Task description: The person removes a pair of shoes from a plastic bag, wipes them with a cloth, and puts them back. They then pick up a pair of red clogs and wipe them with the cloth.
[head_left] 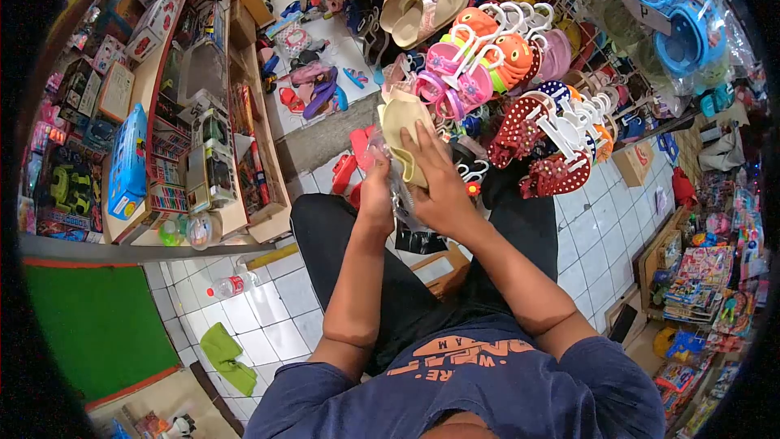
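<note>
Right hand point(443, 187), nearly flat, steadies the cream cloth point(398, 118) (seemingly); beside it, left hand point(375, 199) curls around clear plastic point(399, 205).

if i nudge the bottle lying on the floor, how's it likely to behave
The bottle lies on its side on flat tiles, so it would probably roll. Its thin-looking clear plastic may flex if squeezed.

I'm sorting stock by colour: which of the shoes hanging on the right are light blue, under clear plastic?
The light blue clogs at the upper right; the orange sandals are on white hooks, without that plastic wrap.
</note>
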A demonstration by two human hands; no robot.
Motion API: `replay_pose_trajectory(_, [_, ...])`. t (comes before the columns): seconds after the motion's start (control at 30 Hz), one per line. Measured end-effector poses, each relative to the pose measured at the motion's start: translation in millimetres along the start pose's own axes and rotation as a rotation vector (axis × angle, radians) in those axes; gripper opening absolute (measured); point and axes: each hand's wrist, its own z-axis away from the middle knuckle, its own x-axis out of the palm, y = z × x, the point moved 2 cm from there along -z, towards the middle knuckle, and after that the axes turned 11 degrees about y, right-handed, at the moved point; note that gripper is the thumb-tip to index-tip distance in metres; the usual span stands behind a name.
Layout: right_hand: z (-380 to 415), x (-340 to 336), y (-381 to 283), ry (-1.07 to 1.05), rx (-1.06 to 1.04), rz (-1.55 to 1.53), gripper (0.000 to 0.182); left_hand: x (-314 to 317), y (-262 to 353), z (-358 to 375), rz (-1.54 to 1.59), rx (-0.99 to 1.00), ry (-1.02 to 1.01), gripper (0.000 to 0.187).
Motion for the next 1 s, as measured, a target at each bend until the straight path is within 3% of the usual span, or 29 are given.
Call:
replay_pose_trajectory(0.13, [8.8, 6.5, -18.2, -0.11, -0.09, 0.081, 0.077, -59.3, -38.6, -57.1, -0.094, 0.2, 0.002, 0.045])
replay_pose_trajectory(0.2, [16.1, 10.3, -24.2, -0.199, -0.196, 0.104, 0.076, -89.4, -50.3, -79.9, 0.18, 0.291, -0.295, 0.044])
replay_pose_trajectory(0.23, [19.1, 10.5, -24.6, -0.216, -0.186, 0.069, 0.075, -91.5, -49.7, -76.2, 0.03, 0.312, -0.119, 0.047])
replay_pose_trajectory(0.27, [21.2, 9.0, -24.5, -0.217, -0.186, 0.069, 0.075, -93.5, -47.8, -76.9, 0.031, 0.312, -0.118, 0.047])
replay_pose_trajectory(0.33, [27.5, 5.2, -24.0, -0.336, -0.198, 0.01, 0.074, -93.7, -43.1, -75.8, 0.627, -0.016, -0.551, 0.05])
replay_pose_trajectory(0.4, [34.4, -2.3, -25.0, -0.355, -0.185, -0.024, 0.072, -104.1, -44.6, -80.9, 0.629, -0.084, -0.424, 0.056])
replay_pose_trajectory(0.47, [41.2, -14.4, -27.5, -0.463, -0.135, -0.174, 0.077, -118.7, -41.7, -90.6, 0.361, -0.228, -0.234, 0.059])
replay_pose_trajectory(0.53, [46.5, -28.2, -27.0, -0.486, -0.115, -0.198, 0.067, -111.2, -33.7, -86.2, 0.271, -0.201, -0.158, 0.062])
replay_pose_trajectory(0.6, [52.6, -41.3, -19.9, -0.553, 0.115, -0.454, 0.058, -93.2, -7.2, -72.7, 0.077, 0.211, 0.159, 0.053])
replay_pose_trajectory(0.67, [60.9, -58.8, -5.1, -0.51, 0.499, -0.536, 0.038, -75.0, 9.0, -55.7, 0.38, 0.159, 0.145, 0.042])
replay_pose_trajectory(0.73, [58.9, -77.9, -12.1, -0.123, 0.56, -0.672, 0.042, -76.4, 19.6, -54.2, 0.334, 0.175, 0.142, 0.043])
replay_pose_trajectory(0.8, [47.6, -93.6, -21.5, 0.104, 0.436, -0.532, 0.054, -84.5, 21.7, -56.8, 0.323, 0.154, 0.099, 0.044])
replay_pose_trajectory(0.87, [36.8, -102.8, -32.6, 0.104, 0.351, -0.484, 0.046, -74.4, 25.8, -48.0, 0.312, 0.132, 0.047, 0.045])
replay_pose_trajectory(0.9, [25.4, -97.8, -34.8, 0.107, 0.197, -0.424, 0.048, -66.4, 25.5, -39.9, 0.333, 0.121, -0.076, 0.046])
replay_pose_trajectory(0.93, [13.4, -91.3, -38.0, 0.109, 0.044, -0.363, 0.054, -54.6, 25.7, -30.7, 0.352, 0.11, -0.2, 0.046])
replay_pose_trajectory(0.97, [6.9, -88.0, -42.3, 0.003, -0.073, -0.129, 0.071, -46.4, 20.8, -27.9, 0.302, 0.132, -0.102, 0.047])
replay_pose_trajectory(1.0, [0.7, -75.5, -44.5, -0.023, -0.204, 0.033, 0.078, -53.5, 11.2, -34.6, 0.264, 0.012, -0.175, 0.052])
